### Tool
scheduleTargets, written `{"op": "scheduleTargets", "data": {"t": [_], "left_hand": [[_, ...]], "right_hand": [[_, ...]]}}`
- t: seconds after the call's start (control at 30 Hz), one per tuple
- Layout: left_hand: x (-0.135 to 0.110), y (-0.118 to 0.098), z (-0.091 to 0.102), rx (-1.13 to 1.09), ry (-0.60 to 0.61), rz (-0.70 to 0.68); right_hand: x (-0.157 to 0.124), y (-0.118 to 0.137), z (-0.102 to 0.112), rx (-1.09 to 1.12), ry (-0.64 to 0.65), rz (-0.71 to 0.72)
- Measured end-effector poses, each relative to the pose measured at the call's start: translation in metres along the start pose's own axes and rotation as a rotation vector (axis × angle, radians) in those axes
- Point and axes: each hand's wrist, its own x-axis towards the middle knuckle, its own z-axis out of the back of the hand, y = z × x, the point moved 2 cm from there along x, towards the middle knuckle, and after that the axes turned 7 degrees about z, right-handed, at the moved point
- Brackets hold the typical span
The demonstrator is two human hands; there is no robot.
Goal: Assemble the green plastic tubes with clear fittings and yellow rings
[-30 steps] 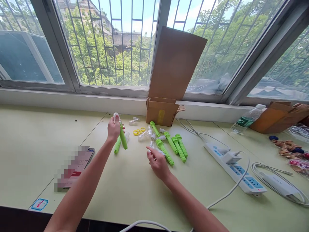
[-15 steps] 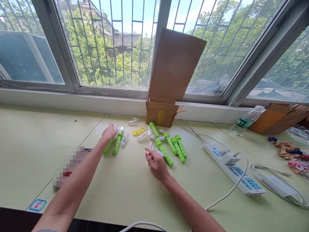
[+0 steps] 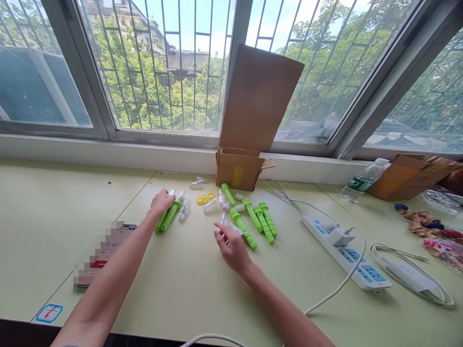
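My left hand [image 3: 161,202] is closed around the upper end of a green ribbed tube with a clear top [image 3: 163,220] lying on the table. Right beside it, and seeming to touch, lies a second green tube with a clear top [image 3: 171,215]. A loose clear plastic piece [image 3: 184,209] rests just to their right. My right hand [image 3: 232,250] hovers low over the table with nothing visible in its loosely parted fingers. Near its fingertips are a clear piece [image 3: 224,219] and a green ribbed tube [image 3: 243,230]; a white part there is partly hidden by the hand.
More green tubes [image 3: 266,225] lie right of centre, with yellow rings [image 3: 205,198] and clear pieces [image 3: 211,205] behind. A cardboard box [image 3: 238,169] stands against the window ledge. Rightward are a power strip [image 3: 347,255], cables and a bottle [image 3: 364,179]. A phone [image 3: 104,250] lies left.
The second green tube's lower end has swung left, so the two tubes now lie close together. My right hand has barely moved. The whole view has shifted slightly.
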Motion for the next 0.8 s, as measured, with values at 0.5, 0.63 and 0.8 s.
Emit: {"op": "scheduleTargets", "data": {"t": [0.5,0.63,0.8], "left_hand": [[-0.009,-0.009,0.002,0.01,-0.028,-0.022],[-0.01,-0.01,0.003,-0.006,-0.067,-0.045],[-0.013,-0.015,0.008,-0.045,-0.206,-0.125]], "right_hand": [[0.001,-0.001,0.0,-0.025,-0.001,-0.001],[0.001,-0.001,0.001,-0.035,0.0,0.002],[0.002,-0.003,0.002,-0.051,-0.007,0.014]]}}
